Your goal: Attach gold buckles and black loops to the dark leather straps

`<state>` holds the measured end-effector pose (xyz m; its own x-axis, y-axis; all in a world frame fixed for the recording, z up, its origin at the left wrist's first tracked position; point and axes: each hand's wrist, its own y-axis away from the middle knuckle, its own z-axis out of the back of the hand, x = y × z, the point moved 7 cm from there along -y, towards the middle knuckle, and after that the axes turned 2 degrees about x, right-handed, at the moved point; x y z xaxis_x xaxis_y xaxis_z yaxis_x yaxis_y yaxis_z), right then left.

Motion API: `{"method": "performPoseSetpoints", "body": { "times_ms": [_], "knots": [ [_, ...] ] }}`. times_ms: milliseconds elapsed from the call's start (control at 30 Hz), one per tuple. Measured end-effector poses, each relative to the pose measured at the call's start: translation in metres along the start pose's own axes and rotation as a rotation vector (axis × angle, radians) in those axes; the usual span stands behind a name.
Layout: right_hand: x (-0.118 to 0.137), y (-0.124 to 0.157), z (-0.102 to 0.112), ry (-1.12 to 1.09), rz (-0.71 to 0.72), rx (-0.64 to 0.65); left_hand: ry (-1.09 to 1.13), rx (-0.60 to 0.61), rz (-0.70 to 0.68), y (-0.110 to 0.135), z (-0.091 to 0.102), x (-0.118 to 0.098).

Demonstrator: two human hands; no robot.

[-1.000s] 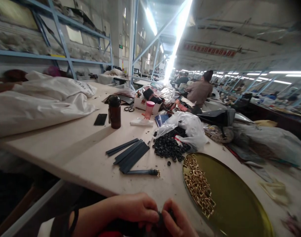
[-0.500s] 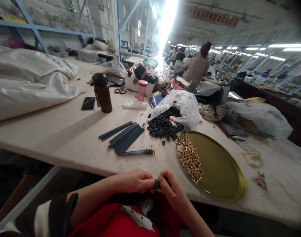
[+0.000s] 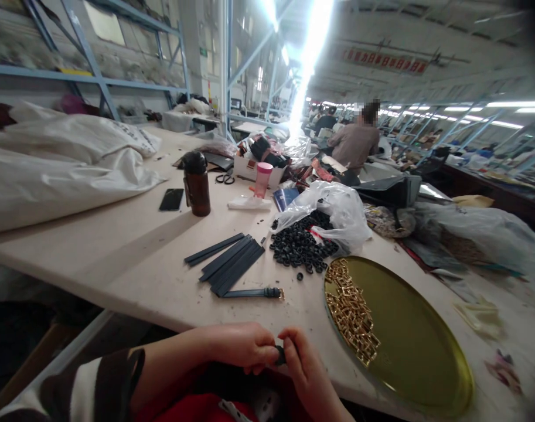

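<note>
My left hand and my right hand meet at the table's front edge, both closed on a short dark strap. Only a bit of it shows between my fingertips; the rest is hidden. Just beyond them lies a narrow dark strap with a gold buckle. Several flat dark straps are fanned out behind it. A heap of small black loops spills from a clear plastic bag. To the right, gold buckles cover the left side of an oval gold tray.
A brown bottle, a phone, a pink cup and black scissors stand or lie farther back. A large pale sack fills the left side. A person is in the background.
The view has tilted, so the table's things appear lower and farther right. My hands stay together on the dark strap; my right fingers have straightened somewhat and less of the strap shows.
</note>
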<state>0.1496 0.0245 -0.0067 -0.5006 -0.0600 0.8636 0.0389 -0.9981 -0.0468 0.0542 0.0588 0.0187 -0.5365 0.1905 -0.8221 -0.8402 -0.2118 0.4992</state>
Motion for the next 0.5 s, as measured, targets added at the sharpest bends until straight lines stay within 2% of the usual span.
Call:
{"method": "performPoseSetpoints", "body": {
  "times_ms": [167,300,500],
  "knots": [
    [0.0,-0.007,-0.008,0.112,0.052,0.013,-0.102,-0.035,0.078,-0.001,0.003,0.0],
    [-0.004,-0.019,-0.005,0.115,0.049,-0.064,-0.07,-0.058,0.072,-0.011,0.006,0.006],
    [-0.003,-0.051,0.001,0.34,0.071,-0.153,-0.242,-0.365,0.037,-0.017,0.036,0.01]
  ]
}}
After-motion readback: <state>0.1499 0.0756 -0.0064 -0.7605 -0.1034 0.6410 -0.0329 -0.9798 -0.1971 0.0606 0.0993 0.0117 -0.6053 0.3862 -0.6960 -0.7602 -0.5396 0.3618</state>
